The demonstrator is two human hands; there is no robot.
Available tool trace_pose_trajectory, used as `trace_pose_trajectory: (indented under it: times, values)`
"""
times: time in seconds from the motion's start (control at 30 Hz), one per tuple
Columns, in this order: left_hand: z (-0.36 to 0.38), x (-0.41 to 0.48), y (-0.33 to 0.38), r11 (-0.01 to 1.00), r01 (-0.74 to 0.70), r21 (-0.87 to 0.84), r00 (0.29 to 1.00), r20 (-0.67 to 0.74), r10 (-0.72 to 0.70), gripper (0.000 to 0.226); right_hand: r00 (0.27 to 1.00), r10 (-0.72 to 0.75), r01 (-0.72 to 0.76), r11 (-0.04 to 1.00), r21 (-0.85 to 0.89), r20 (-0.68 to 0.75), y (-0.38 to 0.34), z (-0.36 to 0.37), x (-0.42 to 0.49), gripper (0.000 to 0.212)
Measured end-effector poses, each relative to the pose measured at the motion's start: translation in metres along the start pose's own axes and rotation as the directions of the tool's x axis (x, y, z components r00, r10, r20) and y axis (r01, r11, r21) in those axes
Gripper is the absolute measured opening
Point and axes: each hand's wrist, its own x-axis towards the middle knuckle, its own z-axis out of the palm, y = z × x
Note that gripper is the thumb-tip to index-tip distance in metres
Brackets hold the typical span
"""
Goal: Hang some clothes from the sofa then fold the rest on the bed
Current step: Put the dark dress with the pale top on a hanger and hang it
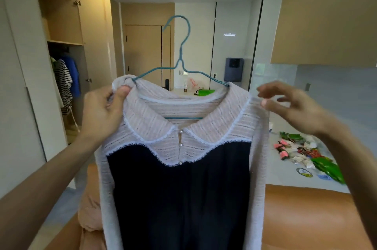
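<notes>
Head view: left grip pinches pink-and-navy collared blouse, steadying it on blue wire hanger; right grip spread alongside.

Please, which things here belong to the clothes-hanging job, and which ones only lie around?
Belong to the job:
- blouse, pinched at one shoulder by the left hand
- blue hanger inside it
- right hand, open beside the other shoulder
- sofa
- wardrobe

Just lying about:
- packets on the counter
- water dispenser
- green bag
</notes>
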Motion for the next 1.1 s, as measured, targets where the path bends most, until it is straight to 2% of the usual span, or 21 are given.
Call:
trace_pose_trajectory:
  times: [0.1, 0.2, 0.23, 0.3, 0.4, 0.5, 0.57, 0.63, 0.77, 0.87, 0.97, 1.03, 1.1]
  values:
    - [0.002, -0.001, 0.006, 0.999, -0.004, -0.033, 1.0, 0.027, 0.005, 0.048, 0.995, -0.03, 0.03, 1.0, -0.002, 0.091, -0.028, 0.015, 0.016, 0.035]
    - [-0.004, 0.0, 0.005, 0.998, 0.005, -0.068, 0.998, 0.063, -0.001, 0.049, 0.98, -0.009, -0.015, 0.993, 0.12, 0.198, -0.043, 0.03, 0.024, 0.056]
    - [-0.008, 0.0, 0.005, 0.997, 0.005, -0.079, 0.996, 0.088, 0.002, 0.05, 0.979, 0.021, -0.062, 0.978, 0.199, 0.203, -0.044, 0.035, 0.027, 0.05]
    - [-0.017, -0.001, 0.003, 0.997, 0.006, -0.072, 0.99, 0.139, 0.004, 0.049, 0.964, 0.1, -0.157, 0.962, 0.222, 0.246, -0.042, 0.05, 0.03, 0.018]
    - [-0.031, -0.003, -0.005, 0.997, 0.011, -0.078, 0.975, 0.222, 0.007, 0.042, 0.933, 0.113, -0.19, 0.961, 0.203, 0.341, -0.048, 0.072, 0.028, 0.028]
    - [-0.051, -0.005, -0.023, 0.99, 0.067, -0.125, 0.927, 0.375, -0.015, 0.041, 0.951, 0.106, -0.201, 0.926, 0.321, 0.29, -0.053, 0.091, 0.027, 0.032]
    - [-0.065, -0.009, -0.034, 0.987, 0.092, -0.132, 0.904, 0.427, -0.027, 0.038, 0.958, 0.122, -0.226, 0.878, 0.422, 0.26, -0.062, 0.101, 0.027, 0.03]
    - [-0.077, -0.011, -0.044, 0.988, 0.092, -0.121, 0.928, 0.371, -0.041, 0.039, 0.94, 0.137, -0.279, 0.834, 0.476, 0.311, -0.069, 0.11, 0.028, 0.021]
    - [-0.102, -0.013, -0.058, 0.989, 0.121, -0.085, 0.964, 0.25, -0.096, 0.042, 0.922, 0.18, -0.329, 0.829, 0.453, 0.341, -0.073, 0.117, 0.024, 0.011]
    - [-0.125, -0.016, -0.045, 0.987, 0.129, -0.096, 0.958, 0.27, -0.099, 0.035, 0.921, 0.066, -0.266, 0.826, 0.496, 0.384, -0.082, 0.125, 0.022, 0.024]
    - [-0.147, -0.015, -0.024, 0.984, 0.171, -0.054, 0.915, 0.378, -0.139, 0.042, 0.958, 0.016, -0.194, 0.768, 0.61, 0.285, -0.094, 0.13, 0.027, 0.031]
    - [-0.165, -0.011, -0.008, 0.976, 0.217, -0.008, 0.882, 0.43, -0.193, 0.033, 0.972, -0.007, -0.148, 0.754, 0.64, 0.234, -0.101, 0.128, 0.034, 0.044]
    - [-0.185, -0.01, 0.007, 0.956, 0.291, 0.039, 0.863, 0.422, -0.28, 0.034, 0.98, -0.041, -0.101, 0.743, 0.662, 0.195, -0.107, 0.12, 0.041, 0.041]
